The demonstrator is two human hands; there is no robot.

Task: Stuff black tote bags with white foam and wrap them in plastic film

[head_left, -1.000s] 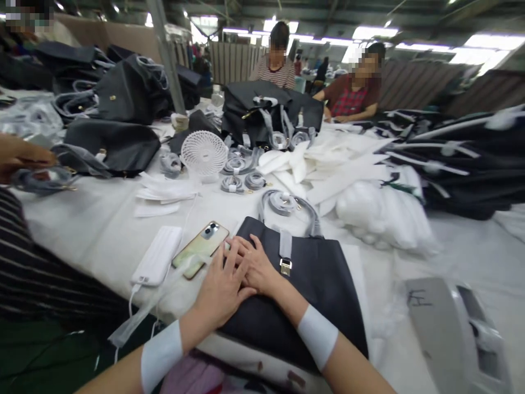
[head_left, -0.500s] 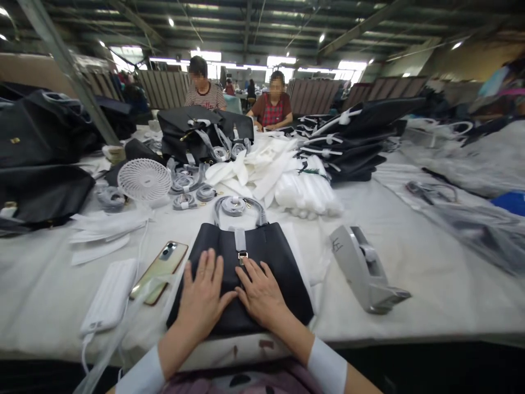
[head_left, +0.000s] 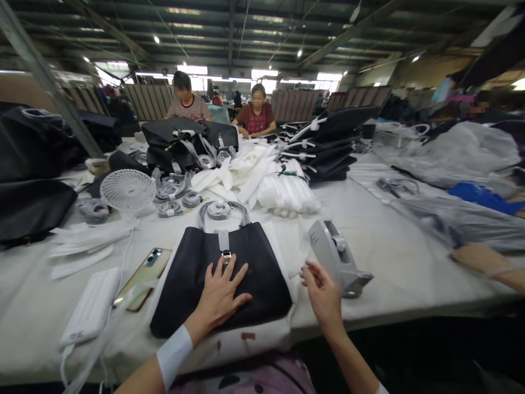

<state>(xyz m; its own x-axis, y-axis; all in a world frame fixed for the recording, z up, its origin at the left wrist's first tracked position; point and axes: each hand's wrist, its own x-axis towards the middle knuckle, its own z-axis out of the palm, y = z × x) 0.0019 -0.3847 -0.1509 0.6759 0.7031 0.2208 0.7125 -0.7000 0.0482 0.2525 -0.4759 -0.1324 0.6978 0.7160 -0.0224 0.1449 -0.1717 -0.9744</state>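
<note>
A black handbag (head_left: 180, 273) lies flat before me, its wrapped grey handles (head_left: 246, 214) pointing away and a strap with a gold clasp (head_left: 226, 255) down its front. My left hand (head_left: 221, 295) rests open on the bag's front, fingers spread just below the clasp. To the right of the bag, my right hand (head_left: 322, 290) is raised with thumb and fingertips drawn together; whatever they pinch is too small to make out. Close to those fingertips is thin clear plastic (head_left: 301, 249) beside the bag. A grey tape dispenser (head_left: 332, 251) stands just beyond the right hand.
At left are a phone (head_left: 143, 279), a white power bank (head_left: 91, 306) and a white fan (head_left: 128, 190). White padding (head_left: 287, 191) and stacked black bags (head_left: 328, 148) lie farther back. Another person's arm (head_left: 488, 262) reaches in from the right; two people work across the table.
My right hand has left the bag and moved right, its fingers curling together. My left hand has shifted toward the bag's middle. The view has turned right, and another person's arm now shows there.
</note>
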